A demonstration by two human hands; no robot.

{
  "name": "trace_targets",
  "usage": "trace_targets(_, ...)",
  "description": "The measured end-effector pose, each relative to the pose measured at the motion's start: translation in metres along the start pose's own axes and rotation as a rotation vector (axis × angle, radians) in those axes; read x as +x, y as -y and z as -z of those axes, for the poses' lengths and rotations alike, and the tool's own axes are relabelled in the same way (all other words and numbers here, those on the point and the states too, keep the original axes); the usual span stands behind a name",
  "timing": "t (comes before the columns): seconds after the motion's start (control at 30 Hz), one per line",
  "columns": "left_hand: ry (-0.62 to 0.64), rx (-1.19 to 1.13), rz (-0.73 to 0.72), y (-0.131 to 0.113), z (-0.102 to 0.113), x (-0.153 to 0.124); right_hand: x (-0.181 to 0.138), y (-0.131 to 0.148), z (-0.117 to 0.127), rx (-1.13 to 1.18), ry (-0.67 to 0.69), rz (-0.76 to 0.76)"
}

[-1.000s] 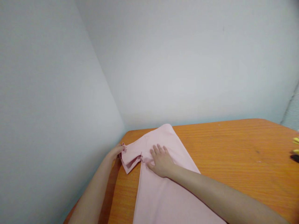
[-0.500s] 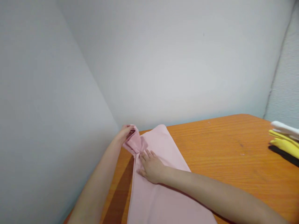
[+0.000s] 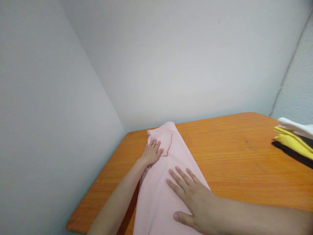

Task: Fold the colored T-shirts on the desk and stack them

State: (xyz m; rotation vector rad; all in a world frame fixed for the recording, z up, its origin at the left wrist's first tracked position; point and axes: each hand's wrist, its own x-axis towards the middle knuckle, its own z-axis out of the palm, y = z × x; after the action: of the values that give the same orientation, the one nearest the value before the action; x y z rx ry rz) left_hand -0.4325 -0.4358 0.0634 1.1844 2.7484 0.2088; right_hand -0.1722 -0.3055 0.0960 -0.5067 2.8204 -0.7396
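Note:
A pale pink garment [image 3: 156, 195], folded lengthwise, lies on the wooden table and runs off the bottom of the view. Its sleeve [image 3: 166, 140] is folded flat across the far end, the cuff opening facing right. My left hand [image 3: 152, 152] presses on this folded sleeve with fingers stretched out. Nearer to me, my right hand [image 3: 193, 194] is spread wide over the middle of the garment, palm down. Whether its palm touches the cloth I cannot tell. Neither hand grips anything.
On the right of the orange-brown table [image 3: 234, 150] sits a stack of folded clothes [image 3: 293, 141] in white, yellow and black, cut off by the view's edge. Pale walls [image 3: 186, 58] stand behind the table and along its left side.
My left hand has let go of the bunched sleeve, which now lies folded inward and flat. My right hand has moved toward me and to the right, away from the sleeve fold.

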Motion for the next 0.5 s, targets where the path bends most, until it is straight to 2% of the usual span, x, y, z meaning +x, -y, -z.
trace_targets(0.1,0.034,0.043,-0.021,-0.005,0.004,0.005,-0.001,-0.011,0.008,0.002,-0.059,-0.011)
trace_targets(0.2,0.018,0.084,-0.037,-0.014,0.002,0.002,0.026,-0.034,0.039,-0.049,-0.317,-0.049)
trace_targets(0.3,-0.040,0.120,-0.045,-0.024,-0.006,-0.004,0.085,-0.064,0.080,-0.111,-0.537,-0.059)
trace_targets(0.4,-0.082,0.137,-0.056,-0.028,-0.012,-0.007,0.158,-0.085,0.108,-0.113,-0.588,-0.178)
trace_targets(0.5,-0.113,0.138,-0.064,-0.029,-0.013,-0.009,0.221,-0.093,0.111,-0.099,-0.591,-0.263)
